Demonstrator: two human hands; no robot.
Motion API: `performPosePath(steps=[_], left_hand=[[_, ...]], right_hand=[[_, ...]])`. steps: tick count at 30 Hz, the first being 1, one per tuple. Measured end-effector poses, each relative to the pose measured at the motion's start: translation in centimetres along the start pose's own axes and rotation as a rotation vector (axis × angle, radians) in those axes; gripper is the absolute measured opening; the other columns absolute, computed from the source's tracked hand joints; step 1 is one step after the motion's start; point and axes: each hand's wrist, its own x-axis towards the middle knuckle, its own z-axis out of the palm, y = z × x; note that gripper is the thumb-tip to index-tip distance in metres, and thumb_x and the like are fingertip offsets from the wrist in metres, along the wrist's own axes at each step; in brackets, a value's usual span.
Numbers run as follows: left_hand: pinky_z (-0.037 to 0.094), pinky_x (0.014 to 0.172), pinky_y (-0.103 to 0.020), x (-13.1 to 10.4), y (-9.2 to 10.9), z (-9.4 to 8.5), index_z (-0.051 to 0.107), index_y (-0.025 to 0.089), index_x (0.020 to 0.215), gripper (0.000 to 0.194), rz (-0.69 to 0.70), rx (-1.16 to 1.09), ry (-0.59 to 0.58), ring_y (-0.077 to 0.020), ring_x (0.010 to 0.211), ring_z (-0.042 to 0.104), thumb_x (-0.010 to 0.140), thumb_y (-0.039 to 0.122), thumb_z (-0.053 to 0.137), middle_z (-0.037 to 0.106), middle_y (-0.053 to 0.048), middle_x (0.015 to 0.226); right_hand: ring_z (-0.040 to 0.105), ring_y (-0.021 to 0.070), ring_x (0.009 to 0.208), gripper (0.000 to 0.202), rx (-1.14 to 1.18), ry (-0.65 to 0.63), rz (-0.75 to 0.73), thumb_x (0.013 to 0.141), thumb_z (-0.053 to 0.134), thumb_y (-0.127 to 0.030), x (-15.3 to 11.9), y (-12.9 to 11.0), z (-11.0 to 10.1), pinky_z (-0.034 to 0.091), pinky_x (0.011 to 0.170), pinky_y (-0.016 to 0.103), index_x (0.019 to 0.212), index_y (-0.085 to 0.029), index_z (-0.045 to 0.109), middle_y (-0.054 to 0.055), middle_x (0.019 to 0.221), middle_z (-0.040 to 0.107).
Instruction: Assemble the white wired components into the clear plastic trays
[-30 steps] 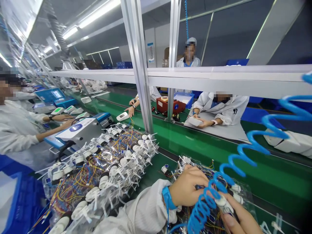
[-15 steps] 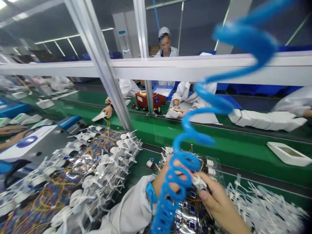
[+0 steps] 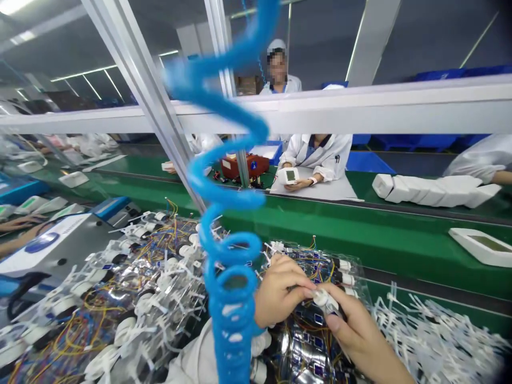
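Head view: I see wired parts [image 3: 146, 298] heaped along the left of the surface [image 3: 482, 321], then the blue coiled cord [image 3: 240, 199], then the left hand [image 3: 278, 290], fingertips against the white part [image 3: 323, 300]; whether they grip, I can't tell. That part sits toward the surface's near edge, clasped by the right hand [image 3: 356, 328]. I judge it light, stiff, somewhat fragile, best held by its sides. White ties [image 3: 436, 341] lie toward the right edge.

The right fingers [image 3: 347, 302] pinch a small white part [image 3: 325, 302], left fingers [image 3: 296, 293] at its edge, above wired components [image 3: 306, 344].
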Motion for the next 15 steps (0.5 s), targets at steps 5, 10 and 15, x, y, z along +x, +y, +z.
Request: performPosePath(steps=[5, 10, 15], left_hand=[[0.041, 0.087, -0.038, -0.4, -0.6, 0.2, 0.077, 0.020, 0.084, 0.039, -0.031, 0.047, -0.061, -0.0168, 0.080, 0.063, 0.096, 0.051, 0.056, 0.073, -0.005, 0.077], [0.042, 0.089, -0.039, -0.6, -0.9, 0.4, 0.076, 0.019, 0.084, 0.045, -0.058, 0.074, -0.094, -0.0182, 0.079, 0.062, 0.098, 0.053, 0.050, 0.072, -0.006, 0.078], [0.044, 0.092, -0.038, -0.6, -1.1, 0.7, 0.076, 0.021, 0.085, 0.049, -0.071, 0.050, -0.075, -0.0189, 0.080, 0.064, 0.098, 0.057, 0.045, 0.072, -0.006, 0.075]], right_hand=[[0.058, 0.0236, 0.065, 0.046, -0.091, 0.004, 0.009, 0.099, 0.048, -0.055, -0.3, 1.1, -0.2, 0.051, 0.069, 0.031, 0.124, -0.019, 0.062, 0.002, 0.075, 0.063], [0.066, 0.0295, 0.080, 0.047, -0.150, 0.079, -0.013, 0.096, 0.052, -0.055, -0.2, 1.4, -0.2, 0.056, 0.074, 0.034, 0.123, -0.019, 0.066, 0.010, 0.097, 0.071], [0.066, 0.0273, 0.069, 0.046, -0.123, 0.062, -0.033, 0.096, 0.051, -0.057, 0.2, 0.7, 0.0, 0.057, 0.065, 0.032, 0.115, -0.020, 0.071, 0.007, 0.084, 0.072]])
